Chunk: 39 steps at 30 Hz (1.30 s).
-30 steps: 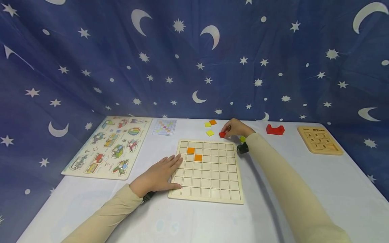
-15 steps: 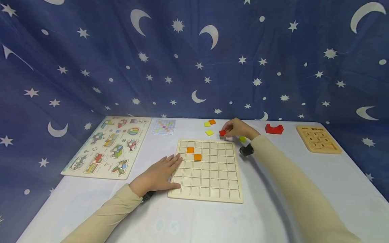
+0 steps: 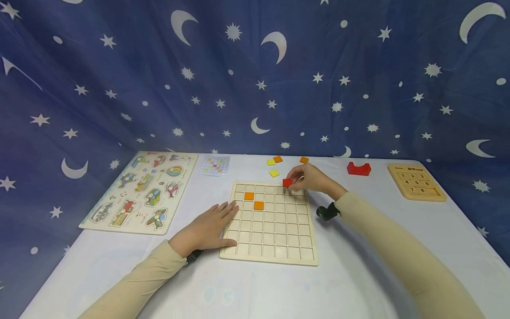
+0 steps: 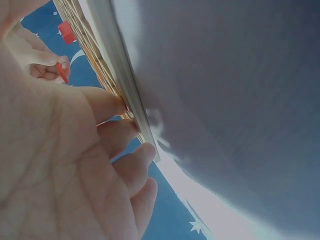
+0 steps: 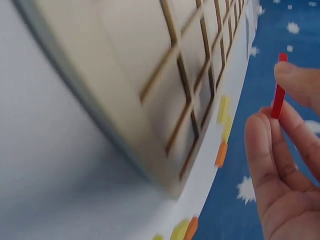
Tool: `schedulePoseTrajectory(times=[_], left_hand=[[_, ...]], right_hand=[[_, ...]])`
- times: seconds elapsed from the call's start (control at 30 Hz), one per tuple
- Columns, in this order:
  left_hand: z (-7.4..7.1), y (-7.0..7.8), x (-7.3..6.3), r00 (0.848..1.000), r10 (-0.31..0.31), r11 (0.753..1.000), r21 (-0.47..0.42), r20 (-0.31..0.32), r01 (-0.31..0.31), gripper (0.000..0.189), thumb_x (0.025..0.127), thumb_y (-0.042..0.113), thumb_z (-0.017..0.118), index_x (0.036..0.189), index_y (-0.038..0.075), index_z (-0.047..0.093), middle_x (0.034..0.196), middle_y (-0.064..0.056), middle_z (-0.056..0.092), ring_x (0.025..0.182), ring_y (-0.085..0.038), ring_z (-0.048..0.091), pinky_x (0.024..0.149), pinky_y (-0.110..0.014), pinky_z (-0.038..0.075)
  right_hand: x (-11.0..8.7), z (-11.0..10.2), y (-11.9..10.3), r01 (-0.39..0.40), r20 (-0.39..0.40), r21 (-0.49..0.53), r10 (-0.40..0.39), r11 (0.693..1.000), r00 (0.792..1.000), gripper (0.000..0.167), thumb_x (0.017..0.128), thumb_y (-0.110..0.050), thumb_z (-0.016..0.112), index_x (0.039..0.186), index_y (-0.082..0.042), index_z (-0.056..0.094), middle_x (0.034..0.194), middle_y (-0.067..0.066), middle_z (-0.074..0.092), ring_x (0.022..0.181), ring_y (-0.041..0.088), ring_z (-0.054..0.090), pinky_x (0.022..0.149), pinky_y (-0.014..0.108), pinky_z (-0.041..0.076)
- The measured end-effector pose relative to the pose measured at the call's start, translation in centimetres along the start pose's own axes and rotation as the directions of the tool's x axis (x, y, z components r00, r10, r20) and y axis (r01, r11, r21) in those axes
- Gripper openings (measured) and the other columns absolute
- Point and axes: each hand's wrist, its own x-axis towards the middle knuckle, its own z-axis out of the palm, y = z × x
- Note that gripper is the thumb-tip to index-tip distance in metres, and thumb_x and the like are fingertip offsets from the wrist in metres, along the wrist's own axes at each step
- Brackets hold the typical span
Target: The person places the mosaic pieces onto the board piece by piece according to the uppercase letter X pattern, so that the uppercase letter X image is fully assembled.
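A pale wooden grid board (image 3: 275, 228) lies on the table, with two orange square tiles (image 3: 258, 205) in cells near its far left corner. My left hand (image 3: 205, 230) rests on the board's left edge, fingers extended and thumb spread; its fingertips (image 4: 131, 125) touch the rim in the left wrist view. Over the far edge, my right hand (image 3: 312, 179) pinches a red square tile (image 3: 287, 182) between thumb and fingers. In the right wrist view that red tile (image 5: 280, 92) appears edge-on, raised off the board.
Loose yellow tiles (image 3: 274, 173) and orange tiles (image 3: 304, 160) lie behind the board. A patterned grid card (image 3: 215, 165) and a vehicle picture puzzle (image 3: 139, 192) are at left. To the right stand a red notched block (image 3: 359, 169) and a wooden number puzzle (image 3: 417, 182).
My right hand has lifted the red tile and brought it toward the board's far edge. An orange tile behind that hand has come into view. My left hand has stayed in place.
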Motion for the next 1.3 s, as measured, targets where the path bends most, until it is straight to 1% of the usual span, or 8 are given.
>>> schedulePoseTrajectory(times=[0.13,0.33,0.57,0.7,0.8,0.97,1.13,1.3], left_hand=[[-0.1,0.0,0.1,1.0,0.007,1.0,0.001,0.008,-0.007,0.091,0.086,0.058,0.055,0.149,0.002,0.021,0.157,-0.015,0.017,0.145,-0.032,0.019,0.119,-0.047,0.018],[-0.5,0.1,0.3,1.0,0.012,1.0,0.014,0.021,-0.012,0.092,0.085,0.058,0.057,0.149,0.001,0.023,0.156,-0.016,0.019,0.145,-0.032,0.019,0.119,-0.046,0.018],[-0.9,-0.2,0.8,1.0,0.013,1.0,0.02,0.005,-0.013,0.101,0.078,0.062,0.063,0.148,0.0,0.025,0.156,-0.018,0.02,0.144,-0.033,0.02,0.118,-0.047,0.019],[-1.0,-0.4,1.0,1.0,0.005,1.0,0.001,0.011,-0.005,0.104,0.075,0.065,0.063,0.148,0.0,0.025,0.156,-0.017,0.019,0.145,-0.032,0.019,0.119,-0.047,0.019],[-1.0,-0.5,1.2,1.0,-0.003,1.0,-0.008,0.024,0.003,0.102,0.078,0.065,0.059,0.148,0.0,0.023,0.156,-0.017,0.018,0.145,-0.033,0.018,0.119,-0.048,0.019],[-1.0,-0.5,1.6,0.999,-0.023,1.0,-0.003,0.034,0.023,0.092,0.086,0.062,0.05,0.149,0.001,0.021,0.157,-0.016,0.015,0.145,-0.032,0.017,0.119,-0.048,0.018],[-1.0,-0.5,2.0,0.999,-0.018,1.0,0.004,0.038,0.018,0.087,0.089,0.056,0.052,0.149,0.0,0.022,0.157,-0.017,0.017,0.145,-0.032,0.017,0.119,-0.049,0.018],[-1.0,-0.4,2.1,0.999,-0.015,1.0,0.02,0.052,0.014,0.085,0.09,0.054,0.051,0.149,-0.001,0.021,0.156,-0.017,0.017,0.145,-0.032,0.017,0.119,-0.048,0.018]], right_hand=[[-0.8,0.8,-0.6,0.026,-0.001,0.021,-0.026,0.999,1.0,0.025,0.075,-0.005,0.076,0.098,-0.001,0.068,0.084,0.009,0.068,0.075,0.012,0.06,0.077,0.029,0.056],[-1.6,1.8,-1.5,0.079,0.026,0.053,-0.081,0.995,0.996,0.023,0.075,-0.003,0.075,0.097,0.001,0.068,0.085,0.013,0.068,0.076,0.015,0.061,0.076,0.029,0.057],[-2.0,2.8,-2.3,0.086,0.059,0.065,-0.09,0.994,0.994,0.024,0.076,-0.005,0.076,0.098,0.0,0.068,0.088,0.012,0.069,0.076,0.012,0.061,0.074,0.026,0.057],[-2.3,3.3,-2.8,0.092,0.088,0.076,-0.098,0.993,0.991,0.023,0.076,-0.005,0.076,0.097,0.0,0.068,0.087,0.012,0.068,0.075,0.013,0.062,0.074,0.026,0.056],[-2.5,3.6,-3.1,0.096,0.114,0.077,-0.105,0.992,0.988,0.023,0.075,-0.005,0.076,0.096,0.001,0.068,0.086,0.012,0.069,0.075,0.013,0.062,0.073,0.025,0.056],[-2.5,4.3,-3.3,0.103,0.14,0.044,-0.108,0.994,0.984,0.022,0.075,-0.006,0.077,0.094,-0.002,0.068,0.085,0.007,0.068,0.073,0.009,0.06,0.071,0.021,0.055],[-2.6,4.9,-3.7,0.14,0.149,0.018,-0.141,0.99,0.979,0.021,0.074,-0.007,0.077,0.093,-0.002,0.069,0.084,0.008,0.069,0.073,0.008,0.059,0.07,0.02,0.055],[-2.5,5.2,-4.0,0.139,0.161,0.014,-0.14,0.99,0.977,0.022,0.073,-0.007,0.078,0.092,-0.001,0.069,0.085,0.009,0.069,0.073,0.008,0.059,0.069,0.019,0.054]])
